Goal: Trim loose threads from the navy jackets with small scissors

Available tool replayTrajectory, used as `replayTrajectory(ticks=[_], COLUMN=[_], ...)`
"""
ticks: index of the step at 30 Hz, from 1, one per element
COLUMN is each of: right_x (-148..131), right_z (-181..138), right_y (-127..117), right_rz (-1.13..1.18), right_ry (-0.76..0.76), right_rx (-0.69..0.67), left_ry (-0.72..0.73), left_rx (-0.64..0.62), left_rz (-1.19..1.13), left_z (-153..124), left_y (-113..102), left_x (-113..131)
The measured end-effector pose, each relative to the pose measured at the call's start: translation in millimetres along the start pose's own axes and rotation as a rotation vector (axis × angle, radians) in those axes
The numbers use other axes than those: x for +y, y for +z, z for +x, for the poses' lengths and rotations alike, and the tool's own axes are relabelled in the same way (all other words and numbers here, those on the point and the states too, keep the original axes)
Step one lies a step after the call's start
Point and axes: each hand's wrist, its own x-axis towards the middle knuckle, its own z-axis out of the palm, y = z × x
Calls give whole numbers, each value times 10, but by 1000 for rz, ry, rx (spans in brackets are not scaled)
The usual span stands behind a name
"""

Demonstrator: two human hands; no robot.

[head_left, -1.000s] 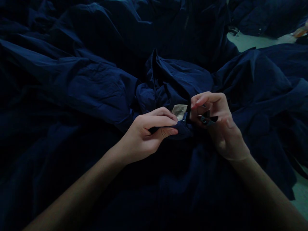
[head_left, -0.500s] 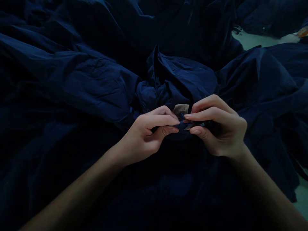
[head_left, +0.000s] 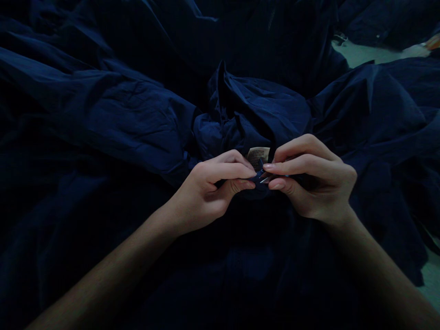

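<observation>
A dark navy garment [head_left: 250, 110] lies bunched in front of me, with a small white printed label [head_left: 258, 155] sewn to it. My left hand [head_left: 213, 190] pinches a fold of the navy cloth just below and left of the label, thumb and fingers closed. My right hand [head_left: 309, 176] is closed round a small metal cutting tool whose tip [head_left: 264, 178] pokes out toward the label. The tips of both hands almost meet under the label.
Heaps of the same navy cloth [head_left: 113, 114] fill nearly the whole view. A strip of pale floor [head_left: 364, 54] shows at the upper right, with another dark heap behind it, and a sliver of floor at the lower right edge [head_left: 431, 279].
My right hand has turned over and moved left, bringing the tool's tip under the label. The left hand has kept its pinch on the cloth.
</observation>
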Motion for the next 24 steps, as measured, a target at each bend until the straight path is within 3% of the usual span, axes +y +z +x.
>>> replayTrajectory(ticks=[4, 10, 16, 24], right_x=[-33, -49, -29, -44], right_z=[1, -17, -17, 12], right_y=[10, 41, 6, -27], right_rz=[-4, 134, 222, 269], right_ry=[23, 217, 311, 255], right_rx=[57, 214, 11, -25], left_ry=[-1, -41, -35, -111], left_rx=[13, -8, 19, 22], left_rz=[11, -8, -23, 79], left_z=[10, -5, -6, 34], left_y=[0, -12, -33, -58], left_x=[8, 10, -7, 20])
